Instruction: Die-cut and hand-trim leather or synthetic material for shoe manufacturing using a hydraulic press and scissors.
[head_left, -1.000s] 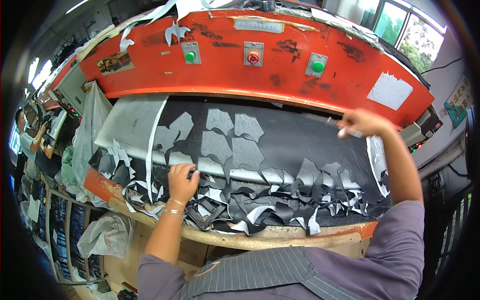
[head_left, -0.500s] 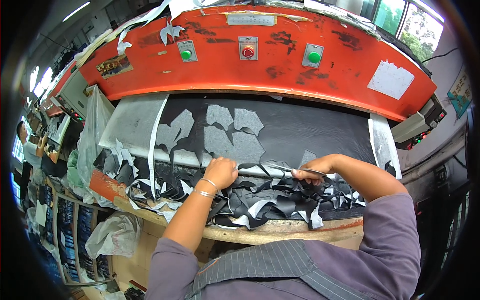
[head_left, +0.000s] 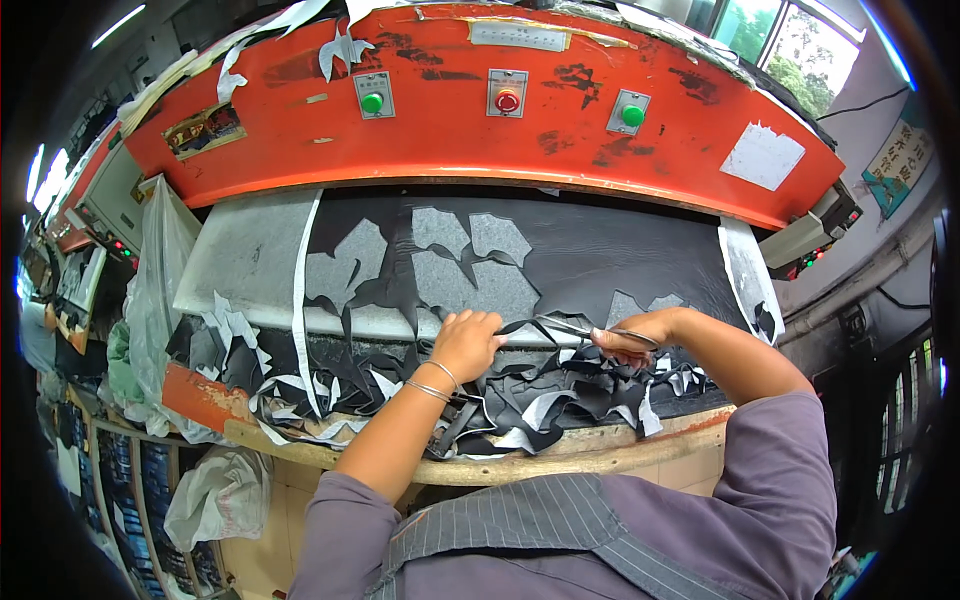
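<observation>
A wide black sheet [head_left: 620, 240], probably leather-like, lies across the pale machine bed, with several angular openings through which a grey surface shows. My right hand [head_left: 640, 335] is closed around the handles of metal scissors [head_left: 565, 325]. Their blades point left, at the ragged near edge of the sheet. Just left of the blade tips, my left hand [head_left: 466, 345] is closed on a narrow black strip of that edge, palm down. Its fingertips are partly hidden. Below both hands lies a heap of black offcuts [head_left: 530, 400] with white undersides.
Behind the sheet stands a red machine beam [head_left: 440, 150] with two green buttons and a red one. A wooden ledge [head_left: 480, 470] runs along the near side. Clear plastic sheeting [head_left: 165, 300] hangs at left, above a white sack [head_left: 220, 495]. Another person is partly visible at far left.
The view has shifted slightly. Both my hands have moved a little to the right along the sheet's near edge, the scissors with them. The strip stays in my left hand.
</observation>
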